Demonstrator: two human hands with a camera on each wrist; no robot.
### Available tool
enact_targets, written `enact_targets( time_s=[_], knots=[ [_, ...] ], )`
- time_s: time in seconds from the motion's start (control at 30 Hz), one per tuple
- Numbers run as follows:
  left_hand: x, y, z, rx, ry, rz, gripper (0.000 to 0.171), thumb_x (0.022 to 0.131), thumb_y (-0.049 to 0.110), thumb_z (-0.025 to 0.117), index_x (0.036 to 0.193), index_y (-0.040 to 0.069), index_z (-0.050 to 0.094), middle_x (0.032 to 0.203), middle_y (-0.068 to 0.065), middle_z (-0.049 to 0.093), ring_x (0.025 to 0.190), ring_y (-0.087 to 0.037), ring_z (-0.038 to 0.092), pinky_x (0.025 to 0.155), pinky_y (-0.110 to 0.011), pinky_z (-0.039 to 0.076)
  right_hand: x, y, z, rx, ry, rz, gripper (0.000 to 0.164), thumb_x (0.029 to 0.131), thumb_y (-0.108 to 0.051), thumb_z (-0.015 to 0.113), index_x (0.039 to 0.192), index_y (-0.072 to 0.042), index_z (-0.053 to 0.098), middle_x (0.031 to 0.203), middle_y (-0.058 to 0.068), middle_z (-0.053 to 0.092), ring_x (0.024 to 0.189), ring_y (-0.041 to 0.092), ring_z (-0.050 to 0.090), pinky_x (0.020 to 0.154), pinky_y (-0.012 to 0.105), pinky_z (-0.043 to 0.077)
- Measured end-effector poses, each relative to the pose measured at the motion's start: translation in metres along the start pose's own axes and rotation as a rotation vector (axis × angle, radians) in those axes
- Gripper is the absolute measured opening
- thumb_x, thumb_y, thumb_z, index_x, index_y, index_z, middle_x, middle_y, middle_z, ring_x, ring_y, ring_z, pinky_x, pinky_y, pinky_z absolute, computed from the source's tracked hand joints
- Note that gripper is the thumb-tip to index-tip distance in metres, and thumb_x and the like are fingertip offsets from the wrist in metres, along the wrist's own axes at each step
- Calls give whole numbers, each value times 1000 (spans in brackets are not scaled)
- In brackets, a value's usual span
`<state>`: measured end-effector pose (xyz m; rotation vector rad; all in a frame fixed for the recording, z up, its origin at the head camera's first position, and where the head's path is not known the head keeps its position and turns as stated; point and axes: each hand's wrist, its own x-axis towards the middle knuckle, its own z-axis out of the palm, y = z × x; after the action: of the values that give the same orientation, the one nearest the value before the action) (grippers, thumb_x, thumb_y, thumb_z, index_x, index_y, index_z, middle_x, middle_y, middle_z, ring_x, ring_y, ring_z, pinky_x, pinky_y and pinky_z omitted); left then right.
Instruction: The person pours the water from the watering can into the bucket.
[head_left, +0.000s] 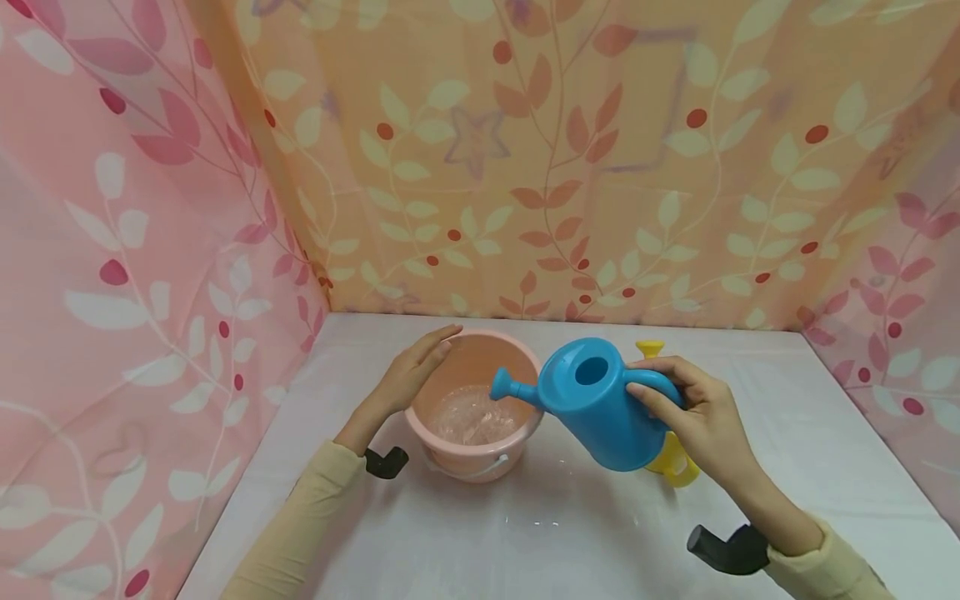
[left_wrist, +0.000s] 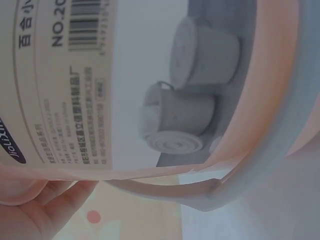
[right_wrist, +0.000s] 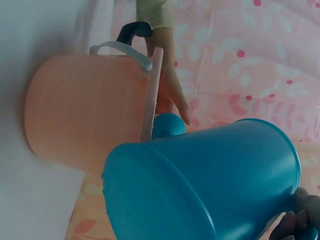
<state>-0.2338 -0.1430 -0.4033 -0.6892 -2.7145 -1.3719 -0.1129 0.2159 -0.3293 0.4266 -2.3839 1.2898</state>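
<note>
My right hand (head_left: 701,417) grips the handle of a blue watering can (head_left: 611,417). The can is held tilted above the table, its rose reaching over the right side of a pink bucket (head_left: 468,462). Inside the bucket, rippled water (head_left: 472,414) shows. My left hand (head_left: 408,375) rests at the bucket's left rim with fingers extended. In the left wrist view, a printed label (left_wrist: 65,100) covers the bucket's near side, and the left fingers (left_wrist: 72,197) show past the rim. From the right wrist view, the can's base (right_wrist: 155,195) faces the camera.
Partly hidden behind the blue can stands a yellow object (head_left: 681,467) with a flared top. The bucket's pale handle (head_left: 480,472) hangs down in front. Water drops (head_left: 536,523) lie on the white table (head_left: 450,550). Floral cloth walls (head_left: 555,167) surround the table's back and sides.
</note>
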Motion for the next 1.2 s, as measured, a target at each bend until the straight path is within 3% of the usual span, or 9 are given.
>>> enact_targets(
  time_s=[0.1,0.2,0.33,0.4,0.6,0.7,0.8,1.0,1.2],
  knots=[
    [0,0,0,2,6,-2,45,98,49,33,140,34,39,143,11,39,129,-22,42,103,-54,33,0,0,1,3,10,-2,28,83,-6,68,111,-7,64,105,-2,66,96,3,61,81,44,49],
    [0,0,1,2,8,-1,45,98,49,33,140,35,39,143,11,39,129,-22,41,103,-53,33,-2,0,3,-9,27,-17,30,82,-5,69,111,-8,65,106,-2,66,95,2,61,80,33,52],
    [0,0,0,6,8,1,45,98,50,32,140,34,39,144,11,39,130,-22,41,103,-54,33,-4,0,5,-14,54,-53,32,80,-2,69,111,-7,65,103,-9,65,80,4,60,69,18,53],
    [0,1,0,7,9,-4,46,98,50,32,140,34,39,144,11,39,130,-22,41,103,-53,33,-5,1,6,-21,61,-84,33,80,-1,69,112,-7,65,103,-15,64,77,4,59,65,16,52],
    [0,0,0,5,4,-4,45,98,49,32,140,35,39,144,10,39,130,-23,41,103,-54,32,-3,5,8,-50,67,-142,36,79,2,69,114,-7,65,108,-29,58,98,-7,57,83,15,44],
    [0,0,0,3,0,-5,43,98,49,33,139,36,38,144,10,40,130,-24,41,103,-55,33,-1,6,8,-58,66,-149,37,79,3,69,114,-8,65,108,-30,57,100,-9,56,84,14,44],
    [1,0,-1,12,-11,-5,44,98,49,34,140,36,38,143,10,40,130,-23,40,103,-54,33,0,5,8,-59,68,-149,37,78,3,69,114,-8,65,108,-24,60,100,-8,56,84,13,43],
    [2,5,-3,96,-35,-33,52,92,58,39,138,35,41,146,10,36,135,-21,33,106,-54,29,3,1,8,-19,70,-141,38,77,4,70,112,-9,66,104,5,68,98,-6,57,84,11,43],
    [8,12,-4,273,7,-9,50,90,56,47,135,33,47,139,9,46,130,-19,41,103,-51,34,2,0,8,-18,64,-149,38,76,4,71,111,-10,67,103,11,68,97,-6,58,85,11,43]
  ],
)
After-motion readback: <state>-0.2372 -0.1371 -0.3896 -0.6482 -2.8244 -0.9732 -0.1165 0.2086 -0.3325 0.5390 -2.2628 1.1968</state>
